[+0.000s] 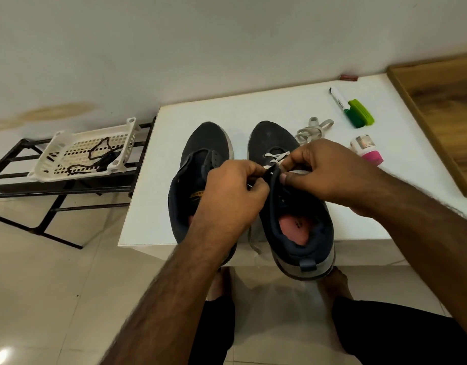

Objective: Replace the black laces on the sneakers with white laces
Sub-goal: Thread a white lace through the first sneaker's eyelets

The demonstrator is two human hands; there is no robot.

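Here, both hands meet over the right dark fabric sneaker (293,214) on the white tabletop (287,104). The left hand (232,188) pinches the flat white lace (275,156) at an eyelet; the right hand (321,167) pinches the eyelet edge. Left of them lies the laceless left dark sneaker (200,159); beyond the right hand, a spare coiled white lace (312,130). Far left, black laces (100,156) sit in a white perforated plastic basket (58,143).
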